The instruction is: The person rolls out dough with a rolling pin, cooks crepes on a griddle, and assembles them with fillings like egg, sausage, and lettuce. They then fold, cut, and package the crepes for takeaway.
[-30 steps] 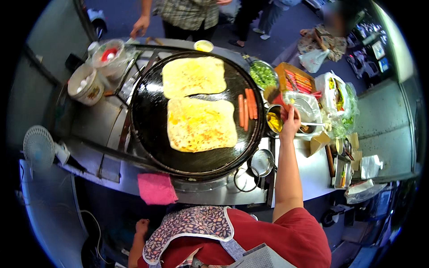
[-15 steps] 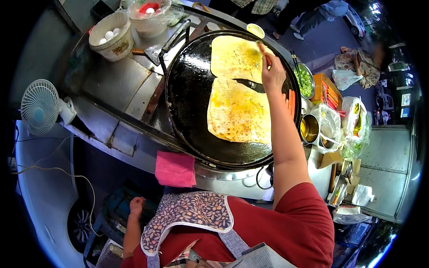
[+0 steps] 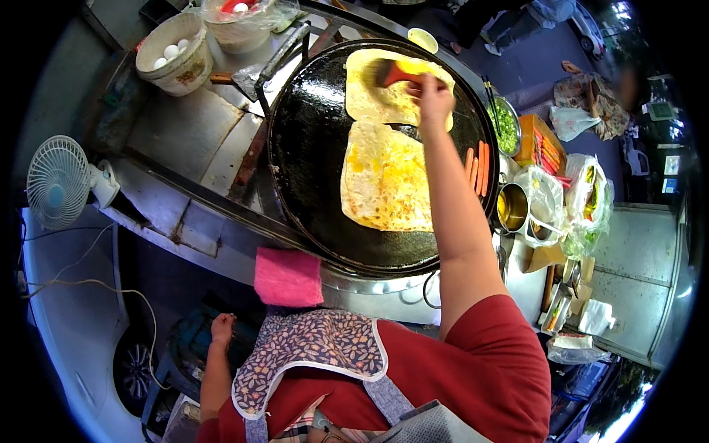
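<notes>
My right hand (image 3: 434,102) grips a brush (image 3: 399,74) with a red handle. Its dark head is smeared by motion over the far flatbread (image 3: 371,105). This yellow, egg-coated bread lies on a round black griddle (image 3: 310,155). Nearer to me is a second, browner flatbread (image 3: 380,181), whose right side is partly covered by my forearm. Several sausages (image 3: 480,168) lie on the griddle's right part, beside my forearm. Down at the lower left, away from the griddle, my left hand (image 3: 223,326) is closed with nothing visible in it.
An egg bucket (image 3: 185,77) and a scraper (image 3: 247,81) stand left of the griddle. To the right are a bowl of chopped greens (image 3: 506,125), a metal pot (image 3: 512,208) and plastic bags (image 3: 588,196). A pink cloth (image 3: 288,277) hangs at the front edge; a fan (image 3: 59,181) sits far left.
My right hand has swung left and slightly nearer, with the brush now sweeping leftward across the far flatbread. More of the sausages shows. My left hand stays low at the side.
</notes>
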A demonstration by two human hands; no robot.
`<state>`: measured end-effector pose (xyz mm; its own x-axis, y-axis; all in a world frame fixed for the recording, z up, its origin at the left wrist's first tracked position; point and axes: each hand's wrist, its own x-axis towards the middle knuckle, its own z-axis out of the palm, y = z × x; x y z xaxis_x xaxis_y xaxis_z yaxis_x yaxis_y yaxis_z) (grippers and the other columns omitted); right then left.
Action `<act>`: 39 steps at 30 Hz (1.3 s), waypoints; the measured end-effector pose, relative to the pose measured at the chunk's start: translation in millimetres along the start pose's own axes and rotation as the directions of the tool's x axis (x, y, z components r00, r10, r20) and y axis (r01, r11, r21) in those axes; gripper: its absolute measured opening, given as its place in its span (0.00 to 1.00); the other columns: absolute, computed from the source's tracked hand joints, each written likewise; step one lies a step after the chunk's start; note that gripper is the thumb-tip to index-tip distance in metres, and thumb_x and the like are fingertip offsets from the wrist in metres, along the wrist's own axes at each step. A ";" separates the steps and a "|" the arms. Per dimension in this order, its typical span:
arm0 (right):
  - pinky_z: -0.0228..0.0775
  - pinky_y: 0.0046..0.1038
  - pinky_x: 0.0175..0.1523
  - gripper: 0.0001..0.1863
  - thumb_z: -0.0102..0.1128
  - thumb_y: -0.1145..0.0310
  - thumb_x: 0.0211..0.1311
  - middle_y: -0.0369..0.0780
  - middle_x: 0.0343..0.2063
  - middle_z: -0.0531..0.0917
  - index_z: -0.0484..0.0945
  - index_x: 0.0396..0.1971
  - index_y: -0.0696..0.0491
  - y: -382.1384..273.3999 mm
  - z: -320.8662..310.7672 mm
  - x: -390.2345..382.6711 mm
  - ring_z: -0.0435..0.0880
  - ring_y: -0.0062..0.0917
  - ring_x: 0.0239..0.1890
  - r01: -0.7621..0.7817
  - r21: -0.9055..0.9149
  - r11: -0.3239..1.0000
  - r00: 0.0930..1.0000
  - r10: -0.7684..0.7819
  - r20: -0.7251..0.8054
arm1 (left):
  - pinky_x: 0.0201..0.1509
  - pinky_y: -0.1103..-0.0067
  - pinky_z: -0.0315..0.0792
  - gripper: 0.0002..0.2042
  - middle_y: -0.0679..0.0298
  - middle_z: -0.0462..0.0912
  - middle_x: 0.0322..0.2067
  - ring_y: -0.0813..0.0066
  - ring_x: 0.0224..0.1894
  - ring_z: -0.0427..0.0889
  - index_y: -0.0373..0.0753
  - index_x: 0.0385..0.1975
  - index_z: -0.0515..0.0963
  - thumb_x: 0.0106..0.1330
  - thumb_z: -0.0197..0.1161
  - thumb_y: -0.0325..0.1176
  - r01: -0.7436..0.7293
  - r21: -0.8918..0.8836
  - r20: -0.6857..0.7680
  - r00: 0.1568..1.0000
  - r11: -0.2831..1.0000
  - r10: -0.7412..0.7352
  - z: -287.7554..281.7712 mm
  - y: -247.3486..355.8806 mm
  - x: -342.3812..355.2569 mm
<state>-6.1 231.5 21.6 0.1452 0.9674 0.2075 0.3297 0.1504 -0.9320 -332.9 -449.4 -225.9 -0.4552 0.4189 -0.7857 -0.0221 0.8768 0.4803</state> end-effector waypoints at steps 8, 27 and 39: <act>0.73 0.19 0.30 0.18 0.57 0.56 0.75 0.44 0.34 0.89 0.82 0.41 0.58 32.3 -55.3 -37.4 0.89 0.24 0.31 -0.298 0.368 0.881 0.949 0.233 0.211 | 0.34 0.82 0.68 0.08 0.71 0.80 0.24 0.83 0.27 0.74 0.38 0.33 0.83 0.72 0.63 0.35 0.006 0.026 0.050 0.999 1.000 -0.008 23.9 -9.3 2.2; 0.77 0.27 0.37 0.09 0.65 0.67 0.69 0.37 0.35 0.87 0.84 0.46 0.49 10.1 -224.9 -81.7 0.87 0.27 0.32 0.337 -0.263 0.904 0.936 -0.351 -0.009 | 0.36 0.78 0.74 0.09 0.68 0.84 0.25 0.80 0.28 0.79 0.37 0.35 0.86 0.71 0.62 0.34 -0.177 0.196 0.077 0.983 0.964 0.165 48.3 8.3 -7.8; 0.72 0.18 0.37 0.13 0.59 0.69 0.73 0.34 0.32 0.84 0.81 0.52 0.55 133.4 -423.1 -149.9 0.80 0.15 0.33 -0.182 -0.132 0.974 0.975 0.162 -0.152 | 0.36 0.75 0.74 0.10 0.65 0.85 0.26 0.75 0.28 0.81 0.38 0.28 0.85 0.65 0.60 0.35 -0.198 0.233 0.337 0.935 0.952 0.112 64.4 40.8 -18.7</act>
<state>410.8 20.4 -8.1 0.3371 0.9365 0.0970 0.4179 -0.0566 -0.9067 -268.0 -406.2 -216.7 -0.1282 0.5692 -0.8121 0.2762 0.8070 0.5220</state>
